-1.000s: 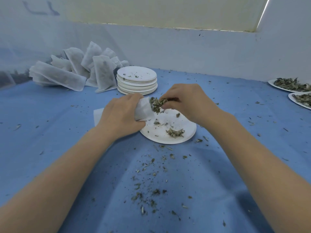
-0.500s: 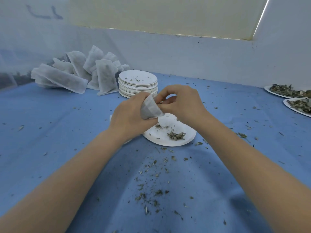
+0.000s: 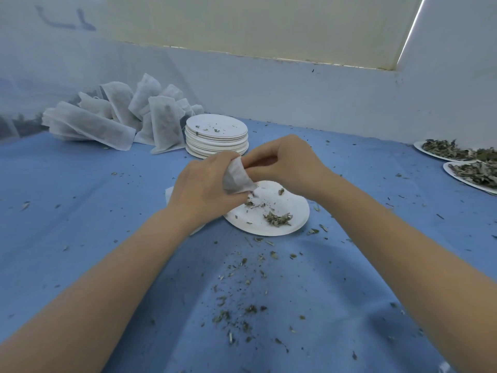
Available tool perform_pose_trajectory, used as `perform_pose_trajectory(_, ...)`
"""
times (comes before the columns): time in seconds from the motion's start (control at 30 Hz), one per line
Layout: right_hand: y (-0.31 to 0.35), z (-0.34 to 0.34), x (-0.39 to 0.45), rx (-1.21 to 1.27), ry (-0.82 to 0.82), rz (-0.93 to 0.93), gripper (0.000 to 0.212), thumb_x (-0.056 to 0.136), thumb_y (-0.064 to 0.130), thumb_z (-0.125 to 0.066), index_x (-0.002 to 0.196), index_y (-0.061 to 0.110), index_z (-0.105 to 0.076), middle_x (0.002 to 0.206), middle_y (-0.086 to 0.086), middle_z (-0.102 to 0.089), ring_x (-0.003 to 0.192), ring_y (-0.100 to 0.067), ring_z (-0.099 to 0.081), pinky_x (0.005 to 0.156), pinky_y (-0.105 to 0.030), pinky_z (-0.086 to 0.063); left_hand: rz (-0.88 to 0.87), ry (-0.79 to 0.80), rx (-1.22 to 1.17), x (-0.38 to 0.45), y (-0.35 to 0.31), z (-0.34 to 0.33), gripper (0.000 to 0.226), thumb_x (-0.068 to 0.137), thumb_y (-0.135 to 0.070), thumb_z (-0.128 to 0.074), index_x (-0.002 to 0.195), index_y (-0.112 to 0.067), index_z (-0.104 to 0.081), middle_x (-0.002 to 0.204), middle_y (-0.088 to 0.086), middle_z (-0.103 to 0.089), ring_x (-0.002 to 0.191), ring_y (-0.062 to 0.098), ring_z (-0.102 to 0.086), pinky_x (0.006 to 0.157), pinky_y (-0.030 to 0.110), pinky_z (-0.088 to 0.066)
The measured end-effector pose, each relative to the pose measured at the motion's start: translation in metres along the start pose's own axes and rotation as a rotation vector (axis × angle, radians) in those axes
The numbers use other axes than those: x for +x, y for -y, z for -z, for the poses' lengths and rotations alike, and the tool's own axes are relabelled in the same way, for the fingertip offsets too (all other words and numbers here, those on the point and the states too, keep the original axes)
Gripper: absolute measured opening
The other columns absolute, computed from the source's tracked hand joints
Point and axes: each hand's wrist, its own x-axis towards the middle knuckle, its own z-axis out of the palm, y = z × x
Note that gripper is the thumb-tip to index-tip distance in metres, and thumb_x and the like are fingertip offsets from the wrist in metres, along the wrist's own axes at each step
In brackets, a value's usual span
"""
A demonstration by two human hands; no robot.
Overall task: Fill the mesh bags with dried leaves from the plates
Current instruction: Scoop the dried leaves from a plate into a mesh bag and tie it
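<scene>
- The left hand [image 3: 200, 188] grips a white mesh bag [image 3: 237, 179] at the centre of the frame, fingers curled round it, just above the left edge of a plate [image 3: 269, 211].
- The right hand [image 3: 286, 164] pinches the top of the bag, its fingers curled in toward the bag's mouth; whether it also holds leaves cannot be told.
- The plate lies on the blue tabletop [image 3: 80, 197] just below the hands, with a small clump of dried leaves [image 3: 278, 219] near its lower right and a few crumbs nearer the bag.
- A flat white sheet [image 3: 170, 192] shows under the left wrist, mostly hidden.
- Above the hands, a stack of plates [image 3: 216, 135] stands with a few leaf bits on the top one.
- In the upper left of the frame, a heap of bags [image 3: 118, 117] leans against the white wall [image 3: 295, 98], touching the stack's left side.
- At the right edge, two plates of leaves [image 3: 465, 162] sit side by side.
- Leaf crumbs [image 3: 236, 305] are scattered over the tabletop in the lower middle, between the forearms.
</scene>
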Motion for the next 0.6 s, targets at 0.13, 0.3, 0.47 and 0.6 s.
perform_pose_trajectory(0.13, 0.001, -0.018, 0.004, -0.109, -0.046, 0.049, 0.013, 0.078, 0.008, -0.069, 0.084, 0.016, -0.077, 0.073, -0.001, -0.072, 0.06, 0.002, -0.052, 0.06, -0.019, -0.046, -0.052, -0.013, 0.025, -0.002, -0.006, -0.002, 0.035, 0.07, -0.032, -0.074, 0.094, -0.013, -0.056, 0.084, 0.003, -0.061, 0.073, 0.022, -0.046, 0.063, 0.025, -0.022)
perform_pose_trajectory(0.3, 0.006, -0.007, 0.002, -0.105, 0.315, 0.041, 0.011, 0.09, 0.016, -0.061, 0.086, 0.014, -0.071, 0.061, 0.02, -0.058, 0.058, 0.005, -0.049, 0.057, -0.007, -0.039, -0.058, 0.024, -0.002, -0.001, -0.005, -0.001, 0.052, 0.065, -0.034, -0.077, 0.11, -0.018, -0.058, 0.095, -0.004, -0.064, 0.084, 0.021, -0.054, 0.068, 0.025, -0.029)
perform_pose_trajectory(0.47, 0.004, 0.01, -0.001, -0.058, 0.24, 0.056, 0.026, 0.083, 0.011, -0.064, 0.099, 0.029, -0.071, 0.095, 0.013, -0.073, 0.096, -0.016, -0.068, 0.086, -0.049, -0.054, 0.025, 0.069, 0.003, 0.0, 0.002, 0.001, 0.06, 0.065, -0.029, -0.073, 0.119, -0.025, -0.049, 0.094, -0.007, -0.057, 0.084, 0.021, -0.054, 0.064, 0.03, -0.038)
perform_pose_trajectory(0.6, -0.011, 0.015, -0.004, -0.051, -0.04, 0.068, 0.013, 0.083, 0.017, -0.069, 0.088, 0.029, -0.072, 0.085, 0.012, -0.072, 0.074, 0.001, -0.066, 0.079, -0.025, -0.055, 0.102, 0.03, 0.011, 0.002, 0.012, 0.008, 0.056, 0.066, -0.023, -0.071, 0.118, -0.023, -0.051, 0.09, -0.011, -0.052, 0.081, 0.016, -0.047, 0.066, 0.028, -0.033)
